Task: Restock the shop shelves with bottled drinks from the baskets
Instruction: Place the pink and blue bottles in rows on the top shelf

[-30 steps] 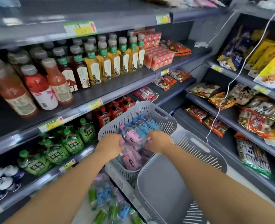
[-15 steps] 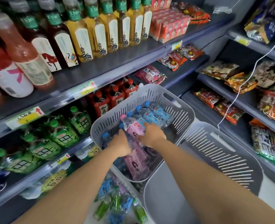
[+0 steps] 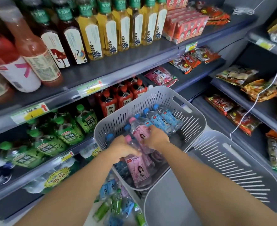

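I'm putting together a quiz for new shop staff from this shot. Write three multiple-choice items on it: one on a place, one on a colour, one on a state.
1. Where are the left hand and the right hand?
A. On the top shelf
B. Inside the far basket
C. On the floor

2. What colour are the labels on the bottles in their grip?
A. Green
B. Pink
C. Yellow

3. What state is the near basket in?
A. Heaped with drinks
B. Upside down
C. Upright, with nothing seen inside

Key:
1 B: both hands reach in among the drinks lying in the far basket.
2 B: the labels and the caps are pink.
3 C: its bare grey floor shows.
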Demonstrator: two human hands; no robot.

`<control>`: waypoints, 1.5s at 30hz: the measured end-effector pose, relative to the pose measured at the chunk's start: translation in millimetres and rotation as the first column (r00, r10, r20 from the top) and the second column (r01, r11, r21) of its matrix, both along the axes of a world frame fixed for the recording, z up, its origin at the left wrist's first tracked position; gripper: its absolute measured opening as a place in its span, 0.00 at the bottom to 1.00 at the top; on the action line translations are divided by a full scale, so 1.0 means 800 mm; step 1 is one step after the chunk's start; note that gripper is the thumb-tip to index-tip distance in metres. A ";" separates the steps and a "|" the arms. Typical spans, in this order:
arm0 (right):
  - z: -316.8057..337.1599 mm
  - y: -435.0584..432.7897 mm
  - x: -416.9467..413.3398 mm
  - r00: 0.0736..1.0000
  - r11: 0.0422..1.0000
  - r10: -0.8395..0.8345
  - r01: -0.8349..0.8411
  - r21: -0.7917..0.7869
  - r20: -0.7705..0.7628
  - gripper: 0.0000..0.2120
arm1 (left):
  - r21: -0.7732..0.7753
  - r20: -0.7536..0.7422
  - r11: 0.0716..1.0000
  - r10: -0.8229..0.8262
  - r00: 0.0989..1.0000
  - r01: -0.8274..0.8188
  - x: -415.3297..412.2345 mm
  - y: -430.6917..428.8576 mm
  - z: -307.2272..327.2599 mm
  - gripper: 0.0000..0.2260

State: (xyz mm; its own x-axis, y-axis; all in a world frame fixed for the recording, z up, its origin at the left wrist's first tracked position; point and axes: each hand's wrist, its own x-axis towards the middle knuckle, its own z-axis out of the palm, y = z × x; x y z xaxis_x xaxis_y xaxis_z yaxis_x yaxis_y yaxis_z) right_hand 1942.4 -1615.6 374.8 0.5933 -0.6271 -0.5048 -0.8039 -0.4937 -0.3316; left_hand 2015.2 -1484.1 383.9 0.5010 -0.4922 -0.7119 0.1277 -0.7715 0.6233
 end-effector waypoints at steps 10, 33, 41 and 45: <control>0.093 -0.014 -0.033 0.895 0.657 -0.399 0.130 0.742 0.197 0.44 | -0.233 0.095 0.966 0.141 0.986 -0.115 0.017 0.039 0.112 0.30; 0.373 0.212 0.116 0.666 0.695 -0.075 -0.499 0.518 0.742 0.31 | -0.575 0.311 0.718 0.636 0.706 -0.392 0.064 0.287 0.389 0.12; 0.456 0.338 0.161 0.549 0.625 -0.019 -0.645 0.438 0.836 0.18 | -0.664 0.363 0.641 0.727 0.583 -0.385 0.085 0.422 0.473 0.13; 0.489 0.405 0.180 0.498 0.621 -0.017 -0.674 0.399 0.867 0.22 | -0.687 0.403 0.632 0.742 0.535 -0.359 0.102 0.491 0.511 0.12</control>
